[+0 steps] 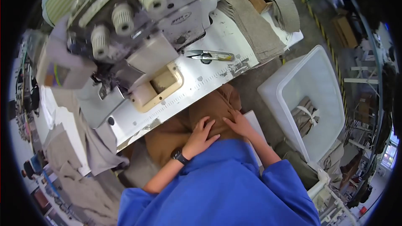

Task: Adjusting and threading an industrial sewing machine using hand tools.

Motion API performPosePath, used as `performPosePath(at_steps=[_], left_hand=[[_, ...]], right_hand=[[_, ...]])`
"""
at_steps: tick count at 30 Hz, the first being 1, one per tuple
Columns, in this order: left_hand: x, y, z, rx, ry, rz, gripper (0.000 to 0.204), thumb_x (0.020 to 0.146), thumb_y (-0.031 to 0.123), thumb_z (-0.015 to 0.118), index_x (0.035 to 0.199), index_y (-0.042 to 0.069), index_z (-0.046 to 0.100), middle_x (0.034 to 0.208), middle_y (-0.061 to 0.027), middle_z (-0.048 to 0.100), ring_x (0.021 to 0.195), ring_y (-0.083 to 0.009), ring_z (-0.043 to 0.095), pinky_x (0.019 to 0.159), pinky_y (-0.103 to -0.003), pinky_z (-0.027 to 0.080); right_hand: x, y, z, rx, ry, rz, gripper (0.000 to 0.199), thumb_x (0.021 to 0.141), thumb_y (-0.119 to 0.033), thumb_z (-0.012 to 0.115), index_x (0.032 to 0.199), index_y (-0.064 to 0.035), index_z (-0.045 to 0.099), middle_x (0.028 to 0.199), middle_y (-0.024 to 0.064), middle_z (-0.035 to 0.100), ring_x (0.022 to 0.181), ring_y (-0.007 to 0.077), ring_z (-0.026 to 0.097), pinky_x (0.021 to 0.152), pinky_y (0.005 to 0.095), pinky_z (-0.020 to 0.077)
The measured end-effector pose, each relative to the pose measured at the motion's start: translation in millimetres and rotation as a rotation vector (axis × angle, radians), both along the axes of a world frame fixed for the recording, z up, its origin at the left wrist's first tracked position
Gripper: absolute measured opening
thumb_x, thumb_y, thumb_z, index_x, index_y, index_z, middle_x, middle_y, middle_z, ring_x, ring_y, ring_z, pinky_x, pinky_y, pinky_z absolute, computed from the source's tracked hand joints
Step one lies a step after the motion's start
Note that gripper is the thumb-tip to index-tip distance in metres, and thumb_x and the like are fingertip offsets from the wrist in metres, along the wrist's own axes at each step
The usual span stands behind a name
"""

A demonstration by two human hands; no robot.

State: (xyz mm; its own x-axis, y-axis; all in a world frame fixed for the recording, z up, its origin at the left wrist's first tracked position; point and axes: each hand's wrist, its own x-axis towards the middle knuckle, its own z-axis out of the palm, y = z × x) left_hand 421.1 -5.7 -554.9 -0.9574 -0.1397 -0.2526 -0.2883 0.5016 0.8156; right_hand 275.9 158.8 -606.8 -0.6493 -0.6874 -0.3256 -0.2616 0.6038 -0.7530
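Note:
My left hand [202,137], with a dark watch on its wrist, rests on the lap of my brown trousers [209,113]. Its fingers are stretched out and slightly apart. Beside it lies my right hand [239,125], flat on the same trousers with loose fingers. Neither hand holds anything. Just beyond them runs the front edge of a white sewing table, where an overlock sewing machine [184,23] stands with several ridged tension knobs. A pair of metal thread snips [215,55] lies on the tabletop, to the right of the machine's cream-framed opening [161,86].
Grey-brown fabric pieces [261,37] are stacked on the table's right end. A white plastic bin [272,90] stands to the right, with a tied fabric bundle [305,115] inside. More grey-brown cloth [79,184] hangs and lies at the left.

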Motion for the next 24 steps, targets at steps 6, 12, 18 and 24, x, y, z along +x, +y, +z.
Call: performPosePath(at_steps=[6,12,18,24], left_hand=[[-40,-36,113,-0.053,0.386,0.039,0.053,0.085,0.019,0.069,0.13,-0.002,0.049,0.134,-0.0188,0.048,0.121,-0.0358,0.05,0.102,-0.039,0.041],[-235,-63,177,-0.615,0.812,0.051,0.079,0.075,0.018,0.074,0.138,-0.007,0.034,0.135,-0.0241,0.046,0.122,-0.0389,0.048,0.105,-0.041,0.038],[-351,-81,166,-0.581,0.585,0.232,0.053,0.07,0.011,0.071,0.118,-0.003,0.055,0.107,-0.0254,0.062,0.101,-0.0417,0.059,0.087,-0.046,0.047],[-362,-108,160,-0.157,0.726,0.541,0.028,0.075,0.009,0.07,0.1,-0.003,0.065,0.088,-0.0223,0.069,0.085,-0.0348,0.068,0.076,-0.037,0.051]], right_hand=[[-180,-29,161,-0.872,0.5,-0.521,0.034,0.092,-0.028,0.063,0.108,0.0023,0.059,0.101,0.0118,0.064,0.094,0.0169,0.061,0.082,0.03,0.048],[-304,-88,227,-0.071,0.139,-0.217,0.046,0.086,-0.039,0.068,0.095,0.0055,0.066,0.086,0.0113,0.067,0.074,0.0166,0.062,0.068,0.0328,0.0491],[-316,-107,263,-0.474,-0.236,0.057,0.028,0.093,-0.029,0.062,0.099,-0.0017,0.067,0.085,0.0018,0.066,0.075,0.0067,0.059,0.063,0.0231,0.0474],[-342,-106,268,-0.377,0.298,0.166,0.022,0.088,-0.02,0.062,0.098,-0.0022,0.07,0.096,0.0043,0.068,0.084,0.0155,0.062,0.076,0.0298,0.0503]])
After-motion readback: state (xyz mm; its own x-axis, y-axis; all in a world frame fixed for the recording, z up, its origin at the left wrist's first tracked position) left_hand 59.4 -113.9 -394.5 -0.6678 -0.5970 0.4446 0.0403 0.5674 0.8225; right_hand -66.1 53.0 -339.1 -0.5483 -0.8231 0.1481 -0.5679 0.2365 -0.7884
